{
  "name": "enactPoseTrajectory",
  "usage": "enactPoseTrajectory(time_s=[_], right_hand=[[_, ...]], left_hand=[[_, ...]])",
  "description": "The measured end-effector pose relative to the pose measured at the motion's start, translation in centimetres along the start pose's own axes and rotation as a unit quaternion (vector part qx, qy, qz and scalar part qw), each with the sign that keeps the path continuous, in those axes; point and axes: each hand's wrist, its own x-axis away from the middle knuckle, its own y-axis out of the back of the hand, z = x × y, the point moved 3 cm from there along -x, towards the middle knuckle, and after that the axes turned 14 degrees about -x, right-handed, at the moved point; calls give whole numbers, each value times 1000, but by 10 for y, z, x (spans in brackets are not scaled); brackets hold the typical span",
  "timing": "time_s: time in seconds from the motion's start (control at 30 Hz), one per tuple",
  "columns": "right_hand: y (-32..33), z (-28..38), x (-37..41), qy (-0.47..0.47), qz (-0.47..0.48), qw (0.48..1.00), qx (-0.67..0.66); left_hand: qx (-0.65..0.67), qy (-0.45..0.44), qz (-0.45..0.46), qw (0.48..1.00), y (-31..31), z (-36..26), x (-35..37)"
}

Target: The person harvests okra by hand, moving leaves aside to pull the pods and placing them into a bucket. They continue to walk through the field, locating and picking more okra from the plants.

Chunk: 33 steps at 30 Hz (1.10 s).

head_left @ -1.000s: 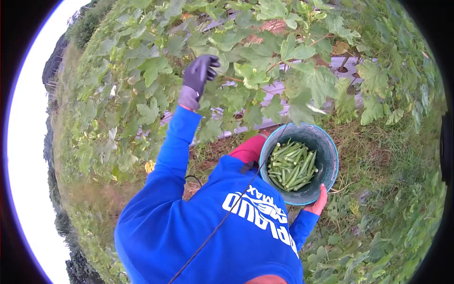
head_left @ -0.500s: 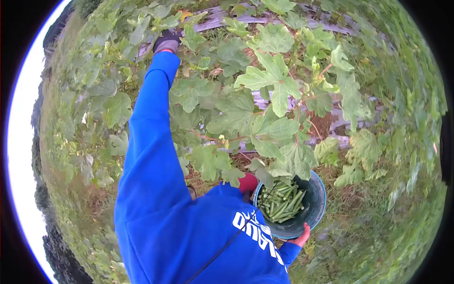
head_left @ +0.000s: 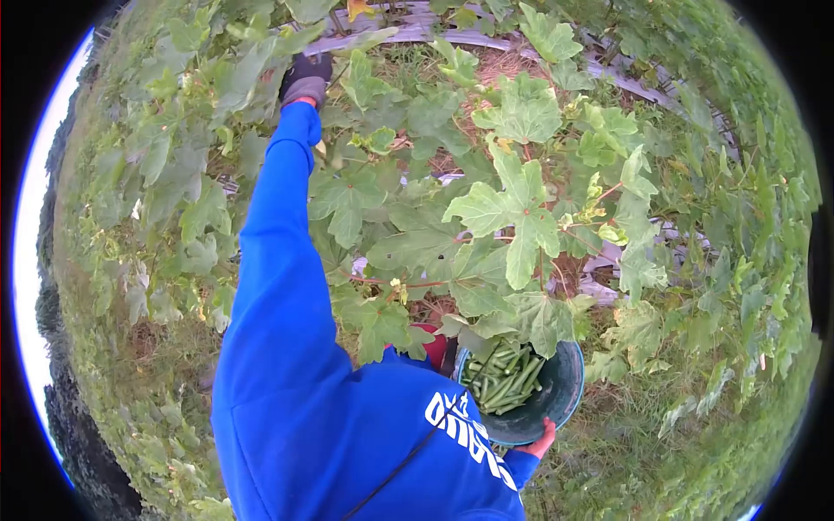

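Note:
Among broad green leaves at the upper left, my left hand (head_left: pixel 306 80) wears a dark and grey glove. Its fingers look closed, and what they grip is hidden by foliage and blur. My bare right hand (head_left: pixel 544 438) is closed on the near rim of a dark green-blue bucket (head_left: pixel 571 382), low and right of centre. Long green pods (head_left: pixel 506 379) lie inside the bucket, mostly on its left side. A large leaf (head_left: pixel 543 321) overlaps the bucket's far edge.
Leafy plants (head_left: pixel 517 213) spread in front of me and to both sides. Strips of pale sheeting (head_left: pixel 417 33) show on the soil between them. Something red (head_left: pixel 434 346) is just left of the bucket. Grass (head_left: pixel 617 434) covers the ground at the lower right.
The view has shifted a little, and the bucket with my right hand appears slightly further left. My left hand remains among the leaves at the upper left. The leaves have shifted in view.

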Motion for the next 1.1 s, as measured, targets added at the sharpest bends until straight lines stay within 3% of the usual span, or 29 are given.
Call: enactPoseTrajectory(time_s=[0.03,0.07,0.1,0.17,0.23,0.3,0.37,0.4,0.43,0.5,0.6,0.67,0.73,0.83,0.93,1.1], right_hand=[[-6,2,-2,-6,13,1000,-10],[-5,3,-2,-14,29,999,-14],[1,2,-7,-18,41,999,-23],[33,-6,-24,16,17,998,-49],[88,-17,-64,51,8,998,-30],[45,-3,-18,126,-47,991,-13],[14,9,14,144,-59,988,8],[14,12,16,156,-69,985,-9],[18,19,21,160,-57,985,-4],[31,19,15,183,-46,981,44],[35,23,24,191,-89,975,75],[33,30,36,228,-132,963,60],[64,18,6,174,-93,980,-14],[81,22,-5,153,-94,983,-35],[71,40,11,137,-80,985,-62],[83,50,10,189,-116,975,-20]], left_hand=[[52,54,-4,997,-25,18,-22],[23,40,19,999,-25,25,-32],[1,-13,-84,996,-60,61,-62],[24,-41,132,990,-75,80,-77],[245,-120,72,959,-123,112,-116],[519,-55,61,851,-165,134,-129],[293,-81,80,949,-169,137,-125],[131,-149,59,978,-161,126,-104],[-15,-236,7,972,-137,111,-89],[-217,-403,-156,875,-128,81,-71],[-259,-362,-29,895,-52,-14,32],[-268,-347,-13,899,-59,-25,38],[-281,-323,4,904,-73,-14,27],[-179,-260,74,946,-89,11,12],[-140,-285,81,945,-93,38,15],[-119,-302,93,941,-83,80,41]])
